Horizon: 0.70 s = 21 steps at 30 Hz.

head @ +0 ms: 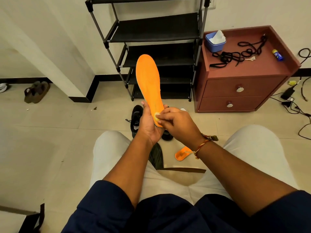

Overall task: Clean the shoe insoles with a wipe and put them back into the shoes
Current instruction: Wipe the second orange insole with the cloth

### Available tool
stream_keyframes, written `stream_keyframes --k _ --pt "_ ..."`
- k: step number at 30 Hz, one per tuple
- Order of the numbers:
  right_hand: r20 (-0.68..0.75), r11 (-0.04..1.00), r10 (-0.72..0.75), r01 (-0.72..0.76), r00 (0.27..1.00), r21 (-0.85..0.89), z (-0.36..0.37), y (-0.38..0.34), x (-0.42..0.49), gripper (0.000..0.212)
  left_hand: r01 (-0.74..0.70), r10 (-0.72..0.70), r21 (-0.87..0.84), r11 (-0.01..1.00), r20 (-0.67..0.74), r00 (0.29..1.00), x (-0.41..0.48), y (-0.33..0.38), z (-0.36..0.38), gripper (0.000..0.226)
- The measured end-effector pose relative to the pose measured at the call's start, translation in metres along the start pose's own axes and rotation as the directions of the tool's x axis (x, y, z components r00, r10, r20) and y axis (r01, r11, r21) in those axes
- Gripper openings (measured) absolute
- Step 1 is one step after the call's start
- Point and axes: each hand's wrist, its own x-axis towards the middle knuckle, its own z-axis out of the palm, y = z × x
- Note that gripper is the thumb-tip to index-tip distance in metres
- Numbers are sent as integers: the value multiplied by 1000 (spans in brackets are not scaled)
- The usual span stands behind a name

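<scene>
An orange insole [149,81] stands upright in front of me, toe end up. My left hand [148,126] grips its heel end from the left. My right hand [176,123] pinches a small balled wipe [157,116] and presses it against the insole's heel. A second orange insole [182,154] lies on the floor between my knees, partly hidden by my right wrist. A black shoe [137,116] lies on the floor behind my hands; the other shoe is mostly hidden by them.
A black shoe rack [151,31] stands against the wall ahead. To its right is a red-brown cabinet [244,91] bearing a blue wipe box [215,42] and black laces [235,54]. Brown sandals [36,92] lie at left, cables [292,105] at right.
</scene>
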Motion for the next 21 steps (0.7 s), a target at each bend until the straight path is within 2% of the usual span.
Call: stream_keyframes --k 3,6,9,13,15,19,21 --pt "18 999 -44 44 999 -17 -1 2 1 21 10 -9 -12 1000 20 1000 2 1 -2 91" --pt "-72 992 -45 36 996 -121 -8 11 7 17 9 -4 -55 998 80 997 1 -4 4 82" --pt "-149 991 4 -24 989 -135 -12 12 8 16 2 2 -34 999 93 996 -2 -4 7 84" --pt "29 999 -28 29 999 -15 -5 -7 -2 16 -39 39 0 999 53 998 0 2 2 82" --pt "43 998 -66 67 997 -11 -4 -9 -3 15 -50 52 -21 999 59 997 0 4 2 82" --pt "-112 984 -42 21 993 -179 -11 3 6 14 -31 37 -51 998 120 992 -1 0 6 84" --pt "-153 980 -18 -12 988 -197 -12 2 7 15 -36 42 -44 998 128 991 -1 -2 5 83"
